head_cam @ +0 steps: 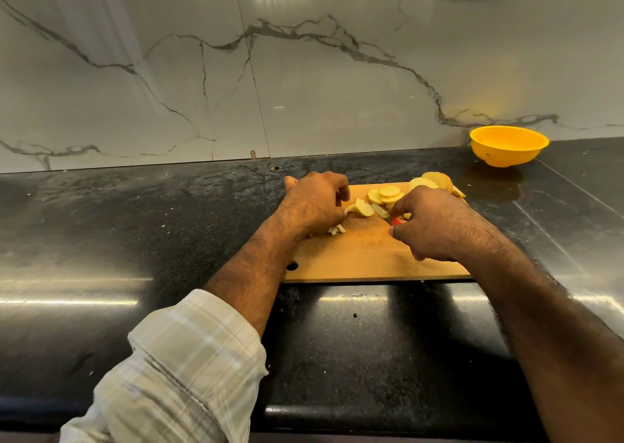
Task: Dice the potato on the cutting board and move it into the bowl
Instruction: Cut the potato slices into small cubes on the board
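A wooden cutting board [364, 257] lies on the black counter. Round potato slices [388, 194] are piled at its far edge, with larger potato pieces [434, 181] at the far right corner. My left hand [315, 203] has its fingers curled down on a small stack of slices [364, 209]. A few cut strips [337, 229] lie by that hand. My right hand [429, 226] grips a red-handled knife [383, 212], whose blade points toward the held slices. A yellow bowl [508, 145] stands at the back right, apart from the board.
The glossy black counter [135, 240] stretches left and in front of the board. A marble-patterned wall [270, 71] rises close behind it. Small crumbs dot the counter. The counter's front edge runs below my forearms.
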### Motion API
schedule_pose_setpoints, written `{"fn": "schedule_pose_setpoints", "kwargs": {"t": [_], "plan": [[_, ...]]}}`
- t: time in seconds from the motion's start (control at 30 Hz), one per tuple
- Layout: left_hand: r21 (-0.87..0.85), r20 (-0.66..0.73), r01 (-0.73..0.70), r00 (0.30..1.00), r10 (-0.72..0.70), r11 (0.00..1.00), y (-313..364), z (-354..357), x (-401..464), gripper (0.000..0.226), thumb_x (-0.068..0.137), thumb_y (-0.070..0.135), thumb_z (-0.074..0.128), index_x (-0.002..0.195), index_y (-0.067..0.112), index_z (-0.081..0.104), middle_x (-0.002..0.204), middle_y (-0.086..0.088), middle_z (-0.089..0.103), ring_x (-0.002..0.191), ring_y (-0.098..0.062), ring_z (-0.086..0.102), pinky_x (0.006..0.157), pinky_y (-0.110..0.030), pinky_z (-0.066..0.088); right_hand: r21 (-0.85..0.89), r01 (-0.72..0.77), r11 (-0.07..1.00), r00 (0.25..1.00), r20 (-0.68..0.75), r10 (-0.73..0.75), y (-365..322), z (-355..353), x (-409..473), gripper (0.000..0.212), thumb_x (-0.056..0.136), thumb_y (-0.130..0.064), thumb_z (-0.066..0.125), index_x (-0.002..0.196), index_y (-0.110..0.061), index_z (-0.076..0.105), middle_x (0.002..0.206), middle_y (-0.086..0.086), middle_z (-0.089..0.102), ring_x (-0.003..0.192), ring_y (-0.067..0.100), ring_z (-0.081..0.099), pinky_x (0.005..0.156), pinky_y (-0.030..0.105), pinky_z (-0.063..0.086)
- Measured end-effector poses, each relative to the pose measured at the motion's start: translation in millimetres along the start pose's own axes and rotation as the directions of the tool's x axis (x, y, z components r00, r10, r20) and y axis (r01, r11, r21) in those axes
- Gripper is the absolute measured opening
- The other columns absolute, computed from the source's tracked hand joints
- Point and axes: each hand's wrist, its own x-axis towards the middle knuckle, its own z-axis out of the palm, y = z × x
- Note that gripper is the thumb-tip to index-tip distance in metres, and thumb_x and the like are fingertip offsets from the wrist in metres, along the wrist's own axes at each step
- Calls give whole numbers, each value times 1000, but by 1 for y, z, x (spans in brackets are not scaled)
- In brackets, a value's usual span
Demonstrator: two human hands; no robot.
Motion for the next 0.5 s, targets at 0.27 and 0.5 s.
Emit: {"fn": "schedule_pose_setpoints", "kwargs": {"t": [0.27, 0.5], "plan": [[-1, -78, -28, 997, 28, 1000, 7, 10, 11, 7, 95, 31, 72, 102, 32, 72, 105, 14, 69, 110, -12, 58, 104, -52, 33, -16, 20, 1000, 1000, -1, -20, 0, 0, -1, 41, 100, -22, 68, 140, -26, 64, 99, 1, 70, 77, 14, 71, 63, 27, 59], [-108, -68, -62, 996, 54, 992, -2, 10, 10, 11, 96, 34, 69, 106, 35, 73, 108, 18, 69, 110, -10, 58, 106, -52, 30, -21, 9, 1000, 1000, 18, -9, -1, -2, 0, 42, 100, -21, 68, 141, -27, 63, 102, 3, 72, 80, 17, 73, 68, 31, 63]]}}
